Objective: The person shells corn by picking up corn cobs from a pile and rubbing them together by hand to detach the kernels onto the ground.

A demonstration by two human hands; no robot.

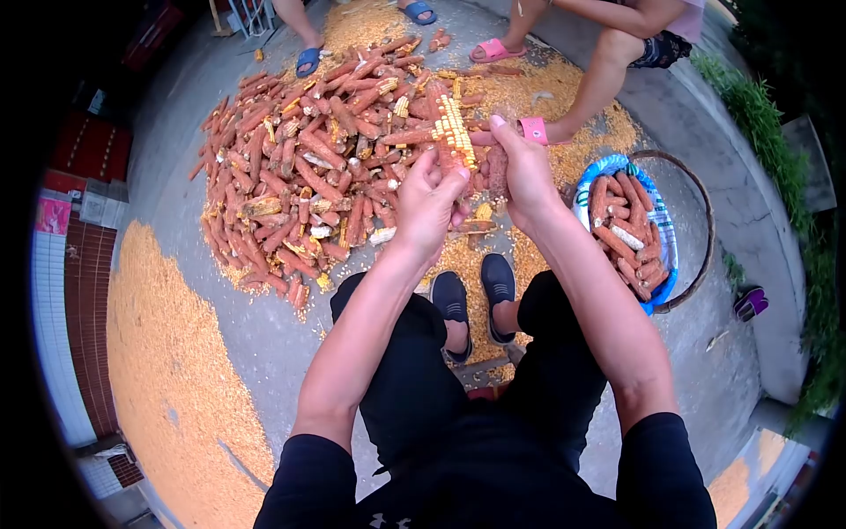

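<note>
The left hand (427, 198) is clamped on the corn (454, 132), up in front of the cob pile (300, 176). A bare cob (498, 172) is by the right hand (529, 176) (partly hidden, so I cannot tell its grip).

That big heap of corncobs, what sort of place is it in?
Probably an outdoor yard, perhaps on a farm: the heap of corncobs and spread of loose kernels lie on grey paving, with green plants at one side.
</note>
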